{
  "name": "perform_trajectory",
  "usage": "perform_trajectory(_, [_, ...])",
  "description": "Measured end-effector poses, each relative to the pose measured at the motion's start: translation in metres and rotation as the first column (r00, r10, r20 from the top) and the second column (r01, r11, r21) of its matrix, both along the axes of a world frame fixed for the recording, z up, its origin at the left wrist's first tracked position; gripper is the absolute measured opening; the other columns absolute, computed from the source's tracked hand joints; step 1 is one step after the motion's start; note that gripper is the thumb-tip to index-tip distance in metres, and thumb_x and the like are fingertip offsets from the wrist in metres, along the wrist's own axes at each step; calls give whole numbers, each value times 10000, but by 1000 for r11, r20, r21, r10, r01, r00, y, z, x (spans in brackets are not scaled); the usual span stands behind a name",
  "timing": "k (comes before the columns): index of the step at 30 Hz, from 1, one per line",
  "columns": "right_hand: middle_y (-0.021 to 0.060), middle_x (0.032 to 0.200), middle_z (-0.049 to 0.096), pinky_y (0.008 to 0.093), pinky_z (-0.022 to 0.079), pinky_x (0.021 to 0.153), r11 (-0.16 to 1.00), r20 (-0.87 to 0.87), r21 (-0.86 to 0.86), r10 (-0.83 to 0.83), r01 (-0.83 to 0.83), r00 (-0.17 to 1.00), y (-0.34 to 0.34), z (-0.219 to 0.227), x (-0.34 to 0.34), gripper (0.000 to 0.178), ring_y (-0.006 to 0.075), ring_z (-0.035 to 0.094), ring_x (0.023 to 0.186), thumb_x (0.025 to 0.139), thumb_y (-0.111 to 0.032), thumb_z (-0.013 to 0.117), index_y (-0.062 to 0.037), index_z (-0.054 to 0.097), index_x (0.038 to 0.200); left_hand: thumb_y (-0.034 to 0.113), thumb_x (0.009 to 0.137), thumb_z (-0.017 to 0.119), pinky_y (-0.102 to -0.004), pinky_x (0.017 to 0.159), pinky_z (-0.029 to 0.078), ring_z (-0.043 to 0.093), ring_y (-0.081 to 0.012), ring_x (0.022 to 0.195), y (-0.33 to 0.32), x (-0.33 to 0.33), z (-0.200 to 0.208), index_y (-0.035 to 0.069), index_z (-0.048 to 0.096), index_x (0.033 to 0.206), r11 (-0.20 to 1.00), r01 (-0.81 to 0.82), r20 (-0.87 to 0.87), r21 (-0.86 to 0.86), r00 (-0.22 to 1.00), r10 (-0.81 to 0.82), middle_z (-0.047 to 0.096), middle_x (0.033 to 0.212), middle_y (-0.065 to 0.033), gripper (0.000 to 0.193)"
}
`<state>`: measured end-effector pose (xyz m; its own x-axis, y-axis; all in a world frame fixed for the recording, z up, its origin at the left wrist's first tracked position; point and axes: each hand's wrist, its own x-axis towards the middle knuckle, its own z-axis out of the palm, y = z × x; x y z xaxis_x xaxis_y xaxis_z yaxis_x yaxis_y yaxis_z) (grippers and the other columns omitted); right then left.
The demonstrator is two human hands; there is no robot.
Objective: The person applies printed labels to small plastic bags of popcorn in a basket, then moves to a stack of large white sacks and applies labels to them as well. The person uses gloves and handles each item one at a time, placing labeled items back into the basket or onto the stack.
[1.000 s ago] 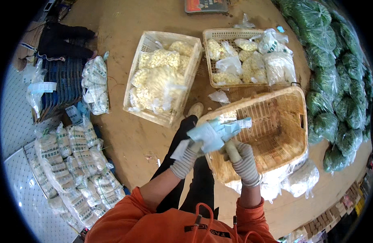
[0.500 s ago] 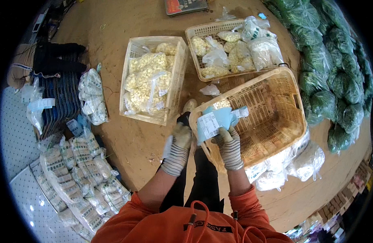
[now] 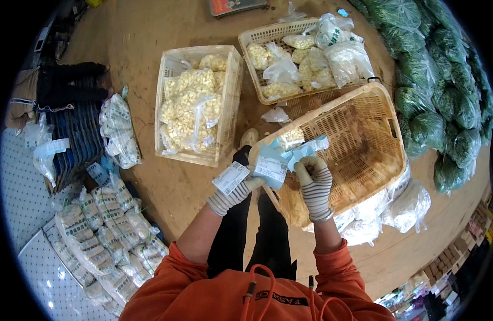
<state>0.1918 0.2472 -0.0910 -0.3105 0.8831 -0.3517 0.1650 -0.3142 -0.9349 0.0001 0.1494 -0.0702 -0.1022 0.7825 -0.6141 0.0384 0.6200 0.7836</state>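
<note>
While the right hand (image 3: 315, 184) pinches the blue label sheets (image 3: 273, 151) between thumb and fingers, the left hand (image 3: 233, 199) is at their near-left corner with a white label (image 3: 231, 178) lying over it; can't tell whether its fingers grip the sheets or the label only sticks to the glove. Sheets are up in front of the body, over the near-left end of the large tan basket (image 3: 359, 128). Handling, judged: very light, thin, floppy, easily creased or torn, tacky if adhesive side is exposed; gloves likely clumsy on it. Best hold: the edges or corners, off the printed faces. Counts: two gloved hands, one loose white label, one printed label face-up on the blue, sheet number unclear as they overlap. Three containers: the large basket, one cream crate (image 3: 236, 96), one shallow crate (image 3: 273, 32), the last two holding bags of pale pieces, overlapping, no exact count. Green bags (image 3: 426, 128) right and white packs (image 3: 104, 214) left: many, uncountable. One other person (image 3: 70, 85), far left.
</note>
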Motion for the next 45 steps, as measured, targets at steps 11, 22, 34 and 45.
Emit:
perform_trajectory(11, [121,800,647,348,482,716,875,-3,65,481,-480,877,24,13,-35,166,262,607,738,723,-119,716,-44,671,863,167,824,663,-324,714,485,605,-226,819,-20,-14,-40,65,637,991,912,293,-389,288,906,-169,639,910,-69,198])
perform_trajectory(22, [117,1261,525,408,502,808,647,-259,-727,52,-230,965,138,-168,-57,719,270,579,1035,881,-576,507,-69,372,1372,234,827,482,-405,615,477,597,-312,649,-27,-13,-76,54,596,758,749,660,-211,-52,726,-654,602,688,-168,224])
perform_trajectory(34, [236,1062,603,444,459,832,833,910,137,109,-536,401,408,-422,-256,367,393,586,958,918,-290,451,-58,559,1181,242,865,460,-406,673,491,602,-325,707,0,-76,-142,13,584,928,912,386,146,-140,919,-367,600,749,-178,268])
perform_trajectory(45, [252,1381,359,435,290,1067,744,922,206,71,-636,382,334,-473,-298,604,399,305,1298,880,-380,528,-82,367,1380,194,864,462,-404,692,511,624,-328,748,-14,-82,-175,-10,594,913,901,395,226,-179,908,-353,614,793,-196,247])
